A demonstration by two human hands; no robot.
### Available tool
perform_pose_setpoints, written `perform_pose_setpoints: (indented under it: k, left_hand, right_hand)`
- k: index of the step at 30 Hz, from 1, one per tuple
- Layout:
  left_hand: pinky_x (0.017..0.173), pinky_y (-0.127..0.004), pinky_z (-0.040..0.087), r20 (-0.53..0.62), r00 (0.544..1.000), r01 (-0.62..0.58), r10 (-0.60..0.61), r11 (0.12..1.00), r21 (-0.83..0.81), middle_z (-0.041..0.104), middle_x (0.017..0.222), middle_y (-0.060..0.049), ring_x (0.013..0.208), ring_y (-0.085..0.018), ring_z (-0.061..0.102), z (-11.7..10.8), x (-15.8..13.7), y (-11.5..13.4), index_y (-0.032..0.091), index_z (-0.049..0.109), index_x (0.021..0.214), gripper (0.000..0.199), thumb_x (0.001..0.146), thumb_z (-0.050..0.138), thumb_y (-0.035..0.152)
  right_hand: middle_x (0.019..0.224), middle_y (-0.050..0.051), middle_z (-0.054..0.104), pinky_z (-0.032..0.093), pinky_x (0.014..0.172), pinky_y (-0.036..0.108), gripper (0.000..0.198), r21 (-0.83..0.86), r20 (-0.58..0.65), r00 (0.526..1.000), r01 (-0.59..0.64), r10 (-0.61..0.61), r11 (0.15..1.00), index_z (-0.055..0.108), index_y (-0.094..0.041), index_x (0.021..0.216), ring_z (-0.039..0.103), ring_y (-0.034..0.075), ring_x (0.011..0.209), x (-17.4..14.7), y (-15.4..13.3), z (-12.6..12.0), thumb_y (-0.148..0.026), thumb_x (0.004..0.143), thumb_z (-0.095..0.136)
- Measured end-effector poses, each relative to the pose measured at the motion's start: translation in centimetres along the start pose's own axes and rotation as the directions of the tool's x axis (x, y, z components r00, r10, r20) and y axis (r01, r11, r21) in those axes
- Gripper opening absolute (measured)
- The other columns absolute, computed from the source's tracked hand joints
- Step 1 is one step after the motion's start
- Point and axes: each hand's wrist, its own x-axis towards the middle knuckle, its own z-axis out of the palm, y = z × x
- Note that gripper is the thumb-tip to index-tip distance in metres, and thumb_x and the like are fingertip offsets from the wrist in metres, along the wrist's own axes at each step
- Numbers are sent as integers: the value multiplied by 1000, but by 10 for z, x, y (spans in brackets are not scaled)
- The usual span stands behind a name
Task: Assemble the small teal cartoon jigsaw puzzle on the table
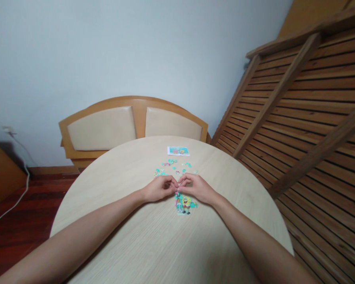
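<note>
A partly joined jigsaw puzzle (185,204) with a yellow cartoon figure lies flat on the round table (130,244). Just above its top edge my left hand (161,187) and my right hand (197,187) meet at the fingertips. Both are closed in a pinch, thumbs against index fingers. Whatever lies between the fingertips is too small and covered to make out; a pink and teal puzzle piece (178,194) shows right below them. Loose puzzle pieces (172,161) in teal, pink and white are scattered beyond my hands.
A small picture card (178,151) lies near the table's far edge. Behind the table stands a wooden headboard (139,106) with cream panels, against a pale wall. On the right leans a large slatted wooden frame (284,102). A white cable (26,185) hangs at the left.
</note>
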Motion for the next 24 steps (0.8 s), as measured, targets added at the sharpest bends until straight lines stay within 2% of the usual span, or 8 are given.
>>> perform_pose_setpoints:
  k: [4, 8, 13, 16, 24]
  left_hand:
    - [66, -22, 45, -2, 999, 41, -41, 997, -59, 62, 74, -1, 68, -11, 56, 0, 1, 0, 13, 61, 85, 18, 80, 67, 30]
    - [61, -20, 41, 10, 998, 65, -64, 997, -41, 60, 70, 1, 63, -9, 53, 0, 1, -1, 14, 60, 79, 16, 74, 68, 26]
    - [57, -19, 39, 38, 998, 56, -55, 998, -16, 59, 68, 3, 60, -9, 50, -2, 0, -3, 14, 62, 81, 13, 72, 66, 21]
    - [56, -18, 39, 53, 997, 59, -62, 997, 48, 59, 66, 3, 59, -8, 50, -4, -1, -3, 13, 64, 80, 9, 72, 62, 16]
    - [59, -19, 42, 35, 999, 21, -29, 976, 216, 66, 69, 1, 61, -10, 54, -5, -1, -1, 13, 68, 79, 12, 71, 59, 12]
  right_hand:
    - [85, 5, 72, 51, 75, 30, 26, -42, 9, 1000, 20, -20, 999, 65, -16, 94, 68, 19, 81, 0, 2, 0, -38, 83, 70]
    - [95, 5, 71, 49, 84, 31, 19, -204, 26, 993, 118, -115, 972, 67, -17, 97, 65, 18, 89, -3, 3, -3, -32, 85, 67]
    - [104, 5, 67, 46, 90, 34, 39, -422, 164, 969, 240, -187, 874, 67, -21, 104, 60, 22, 100, -6, 3, -10, -40, 72, 81]
    - [100, 4, 68, 44, 93, 35, 32, -463, 209, 954, 292, -217, 837, 69, -22, 98, 59, 22, 100, -6, 5, -14, -44, 76, 78]
    - [100, 5, 67, 44, 90, 34, 35, -517, 183, 956, 292, -229, 805, 68, -20, 99, 59, 21, 97, -4, 12, -16, -47, 78, 76]
